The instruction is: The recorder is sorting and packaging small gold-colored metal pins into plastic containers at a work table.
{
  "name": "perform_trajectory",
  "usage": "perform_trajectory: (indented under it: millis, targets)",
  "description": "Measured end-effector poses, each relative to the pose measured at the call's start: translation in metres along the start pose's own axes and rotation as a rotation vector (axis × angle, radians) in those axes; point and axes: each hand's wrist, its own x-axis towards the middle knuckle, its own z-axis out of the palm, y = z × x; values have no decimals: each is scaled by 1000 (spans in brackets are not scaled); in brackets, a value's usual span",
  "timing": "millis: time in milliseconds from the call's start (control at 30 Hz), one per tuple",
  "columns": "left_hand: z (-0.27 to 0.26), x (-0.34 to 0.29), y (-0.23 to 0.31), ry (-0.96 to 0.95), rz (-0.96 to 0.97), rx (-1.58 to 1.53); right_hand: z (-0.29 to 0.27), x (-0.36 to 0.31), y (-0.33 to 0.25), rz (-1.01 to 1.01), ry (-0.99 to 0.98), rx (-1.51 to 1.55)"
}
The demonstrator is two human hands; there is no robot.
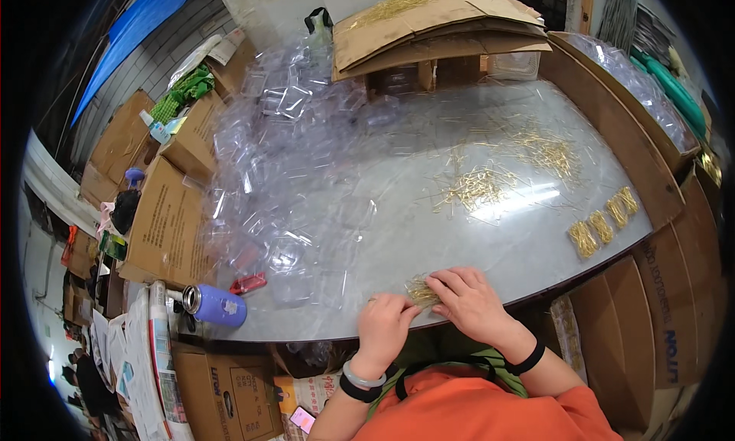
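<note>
At the table's near edge, a small bunch of gold wire pieces (419,289) lies between my two hands. My left hand (385,326) is closed, thumb and forefinger pinched at the bunch's near side. From the right, my right hand (471,303) has its fingers bent over the bunch and gripping its edge. Loose gold wire pieces (478,187) lie heaped farther off, and a second scattered heap (553,154) is behind them. Several gathered gold wire bundles (601,227) sit in a row at the table's right edge.
Clear plastic boxes (287,165) pile up over the table's left side. A purple bottle (218,305) and a red tool (248,282) stand and lie at the near left. Flattened cardboard (436,24) rests over a shelf at the back. Cardboard walls (612,123) border the right.
</note>
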Motion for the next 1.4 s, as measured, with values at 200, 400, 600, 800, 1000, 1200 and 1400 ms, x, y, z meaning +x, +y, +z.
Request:
perform_trajectory:
  millis: [200, 400, 600, 800, 1000, 1200, 1400]
  targets:
    - [1, 9, 7, -102, -44, -118, 3, -2, 6, 23, 8, 78]
    - [7, 24, 12, -209, 223, -39, 9, -13, 24, 375, 270, 680]
    - [31, 21, 10, -184, 329, 74, 12, -29, -13, 503, 350, 706]
    - [34, 16, 10, -148, 239, 0, 13, -9, -23, 210, 115, 1]
    - [34, 14, 11, -115, 251, 15, 24, -18, -7, 100, 140, -40]
    - [23, 11, 14, -105, 164, -208, 21, -15, -7, 89, 137, -63]
    - [-47, -39, -25, 456, -434, -177, 16, -15, -5, 112, 135, -24]
